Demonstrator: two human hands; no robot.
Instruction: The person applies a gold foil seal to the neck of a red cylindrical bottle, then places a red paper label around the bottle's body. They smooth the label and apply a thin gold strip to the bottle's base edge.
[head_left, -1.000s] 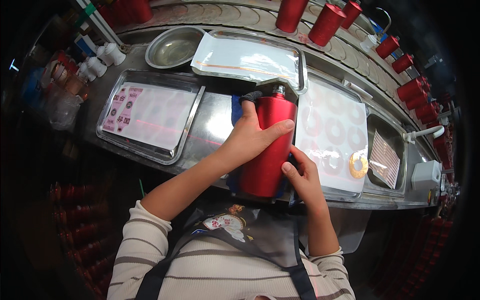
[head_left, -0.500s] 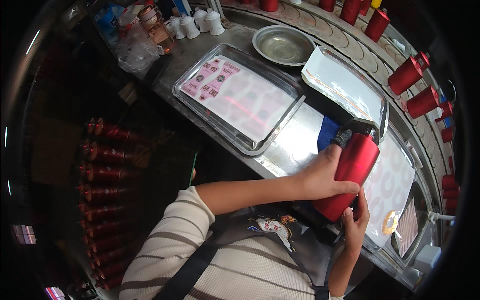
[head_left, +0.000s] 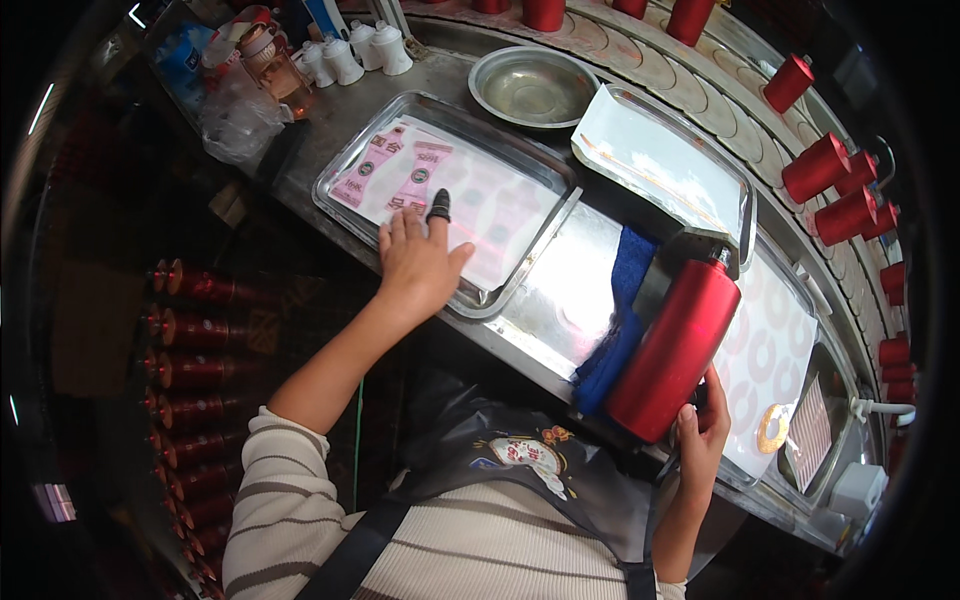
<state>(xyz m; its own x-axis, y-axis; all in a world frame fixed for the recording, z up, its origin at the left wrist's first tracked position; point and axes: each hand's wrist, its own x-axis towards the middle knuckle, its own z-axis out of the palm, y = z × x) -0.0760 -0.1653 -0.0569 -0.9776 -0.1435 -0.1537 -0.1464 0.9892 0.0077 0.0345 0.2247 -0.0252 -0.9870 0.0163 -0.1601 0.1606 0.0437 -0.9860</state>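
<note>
Red bottle: here it lies aslant at the front edge of the bench, neck beside a dark angular plate; that smooth, round body looks all too willing to roll if nudged.
Right hand: up against the bottle's flank near the base, fingers curled; gripping or merely steadying, I can't tell. If it's only a light touch, the bottle could turn or slide off the edge.
Left hand: well apart from the bottle, fingers spread, nothing pinched, over the paper; whether the tips touch, I can't say.
Pink label: right at those fingertips on its backing sheet! Thin stuff, by the look of it; a hasty peel might crease or tear it.
Black finger cot: on one fingertip, and adhesive could snag on it.
Blue cloth: bunched just beside the bottle; a tug there might disturb it.
Metal bowl: liquid inside, behind the label tray; a knock could splash the paper.
</note>
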